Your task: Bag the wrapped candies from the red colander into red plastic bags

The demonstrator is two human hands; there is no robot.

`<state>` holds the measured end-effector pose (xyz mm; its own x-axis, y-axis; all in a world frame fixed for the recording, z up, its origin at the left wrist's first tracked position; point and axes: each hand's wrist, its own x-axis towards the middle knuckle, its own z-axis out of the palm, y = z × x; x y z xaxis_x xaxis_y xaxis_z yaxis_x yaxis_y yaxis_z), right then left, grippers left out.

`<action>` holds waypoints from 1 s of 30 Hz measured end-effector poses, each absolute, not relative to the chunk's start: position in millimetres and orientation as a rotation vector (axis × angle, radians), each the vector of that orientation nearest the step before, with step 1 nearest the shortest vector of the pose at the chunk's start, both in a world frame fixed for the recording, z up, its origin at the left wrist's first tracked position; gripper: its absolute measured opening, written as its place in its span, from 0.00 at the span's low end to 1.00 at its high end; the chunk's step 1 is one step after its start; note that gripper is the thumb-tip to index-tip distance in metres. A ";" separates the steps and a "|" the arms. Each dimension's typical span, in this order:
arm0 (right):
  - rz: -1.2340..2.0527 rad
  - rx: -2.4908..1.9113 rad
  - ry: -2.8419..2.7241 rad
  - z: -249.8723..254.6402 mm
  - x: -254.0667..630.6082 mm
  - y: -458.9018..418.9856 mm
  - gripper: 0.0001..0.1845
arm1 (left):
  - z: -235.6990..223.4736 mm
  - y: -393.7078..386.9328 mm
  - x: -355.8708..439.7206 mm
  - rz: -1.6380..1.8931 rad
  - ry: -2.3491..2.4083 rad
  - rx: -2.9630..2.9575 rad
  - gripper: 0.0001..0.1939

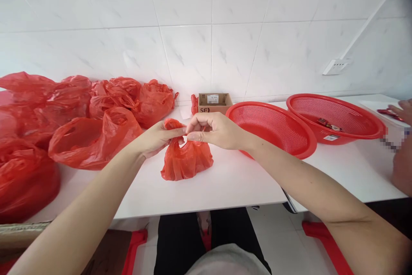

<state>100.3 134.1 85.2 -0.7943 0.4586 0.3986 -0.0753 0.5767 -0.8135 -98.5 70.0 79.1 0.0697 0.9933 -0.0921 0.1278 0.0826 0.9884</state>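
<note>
A small red plastic bag (187, 161) rests on the white table in front of me, its top gathered upward. My left hand (157, 137) pinches one side of the bag's top, with a loop of red plastic standing up above the thumb. Close against it, my right hand (215, 129) has its thumb and fingers curled together at the other side of the bag's neck. A bit of red plastic shows between those fingers. What the bag contains is hidden.
Several red plastic bags (119, 95) crowd the left side. Behind my hands stands a small cardboard box (214, 102). Two red baskets, one nearer (309, 148) and one farther (381, 128) holding small packets, are on the right. A co-worker's hand (404, 110) is at the far right.
</note>
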 end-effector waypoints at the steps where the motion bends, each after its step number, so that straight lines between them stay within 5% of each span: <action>1: 1.165 -0.313 -2.167 82.4 99.5 132.3 0.08 | 80.7 68.7 -97.7 1.011 1.298 1.336 0.07; 4: 1.185 -0.443 -2.036 66.3 89.3 138.5 0.12 | 83.4 64.1 -90.8 0.957 1.446 1.618 0.03; 9: 1.444 -0.488 -2.028 38.8 72.9 152.5 0.16 | 70.6 58.7 -79.2 1.301 1.813 2.015 0.14; 14: 1.523 -0.365 -2.123 44.7 80.5 149.4 0.10 | 59.6 56.7 -80.2 1.450 1.677 2.095 0.17; 25: 0.364 -1.036 -2.560 44.7 105.5 206.7 0.16 | 17.7 12.0 -100.6 1.285 1.708 1.733 0.07; 30: 0.325 -1.109 -2.551 33.7 96.3 224.9 0.15 | 15.8 4.8 -104.4 1.257 1.579 1.722 0.11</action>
<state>96.3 224.9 33.7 -0.6378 0.7396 0.2152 0.6621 0.6692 -0.3374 -104.4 4.8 15.8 -0.0899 0.9498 0.2997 0.5051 -0.2159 0.8356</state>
